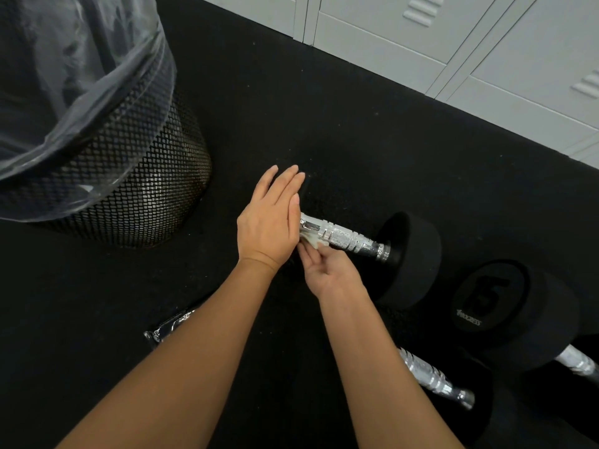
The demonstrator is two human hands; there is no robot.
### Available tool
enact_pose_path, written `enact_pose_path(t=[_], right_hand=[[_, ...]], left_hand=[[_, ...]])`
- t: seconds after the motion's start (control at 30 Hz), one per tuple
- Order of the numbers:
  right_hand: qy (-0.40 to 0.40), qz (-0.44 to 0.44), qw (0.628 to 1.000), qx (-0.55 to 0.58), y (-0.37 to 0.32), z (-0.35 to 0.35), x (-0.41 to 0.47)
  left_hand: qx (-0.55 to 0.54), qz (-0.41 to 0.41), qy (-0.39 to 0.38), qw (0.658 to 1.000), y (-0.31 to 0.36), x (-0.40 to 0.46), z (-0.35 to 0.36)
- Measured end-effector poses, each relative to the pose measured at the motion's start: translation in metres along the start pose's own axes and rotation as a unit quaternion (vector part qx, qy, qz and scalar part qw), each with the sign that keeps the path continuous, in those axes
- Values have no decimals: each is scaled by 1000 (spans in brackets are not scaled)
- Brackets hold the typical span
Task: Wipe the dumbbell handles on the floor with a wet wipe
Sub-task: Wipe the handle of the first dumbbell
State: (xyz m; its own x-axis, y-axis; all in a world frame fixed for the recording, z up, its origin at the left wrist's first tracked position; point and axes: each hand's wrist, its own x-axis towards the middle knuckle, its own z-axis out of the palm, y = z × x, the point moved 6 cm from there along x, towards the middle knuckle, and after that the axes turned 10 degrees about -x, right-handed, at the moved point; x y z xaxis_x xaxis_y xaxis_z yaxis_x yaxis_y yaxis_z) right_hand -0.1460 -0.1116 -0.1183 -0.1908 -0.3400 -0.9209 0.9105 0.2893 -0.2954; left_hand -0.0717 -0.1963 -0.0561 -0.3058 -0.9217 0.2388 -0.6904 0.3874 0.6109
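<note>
— So where did things stand at the dumbbell handle [343, 236]?

— It lay on the black floor mat [340, 124], just right of the mesh bin [129, 196]. The left hand [270, 222] covered the handle's bin-side end, fingers straight and together, resting rather than clutching. The right hand [330, 270] sat just below the handle, fingers curled, pinching a small crumpled wet wipe [312, 241] against the metal's underside.

— What worried you?

— The wipe looked bunched into a little wad, touching only a narrow strip near that end. I judged most of the knurled stretch toward the far weight head [411, 257] could be missed unless the wipe was spread and run along it.

— Anything else?

— The handle was round and the left hand only lay flat on it, so a firm rub might have rolled the dumbbell away from the bin. The rough knurling could also have snagged or torn the thin wipe.

— And the others?

— Two more handles [431, 374] lay farther from the bin, nearer the person, untouched by either hand. A foil wrapper [168, 325] lay below the bin. One small wipe might have dried out before reaching them all.
</note>
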Motion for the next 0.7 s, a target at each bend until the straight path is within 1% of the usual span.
enact_pose_path(t=[0.1,0.2,0.3,0.43,0.5,0.6,0.7], right_hand=[[11,-11,1000,21,10,6,3],[13,-17,1000,-13,12,7,2],[-3,-13,999,-32,4,1,2],[8,-16,1000,-1,9,6,8],[17,-15,1000,-8,13,10,9],[-1,-21,1000,-19,10,4,9],[-14,-31,999,12,5,-6,14]], left_hand=[[-4,0,4,1000,1,0,-1],[-7,-4,7,1000,-1,0,-1],[-5,-3,5,1000,0,0,-1],[-9,0,5,1000,1,0,-1],[-5,1,5,1000,1,0,-1],[1,-2,4,1000,-1,0,0],[8,1,2,1000,0,0,0]])
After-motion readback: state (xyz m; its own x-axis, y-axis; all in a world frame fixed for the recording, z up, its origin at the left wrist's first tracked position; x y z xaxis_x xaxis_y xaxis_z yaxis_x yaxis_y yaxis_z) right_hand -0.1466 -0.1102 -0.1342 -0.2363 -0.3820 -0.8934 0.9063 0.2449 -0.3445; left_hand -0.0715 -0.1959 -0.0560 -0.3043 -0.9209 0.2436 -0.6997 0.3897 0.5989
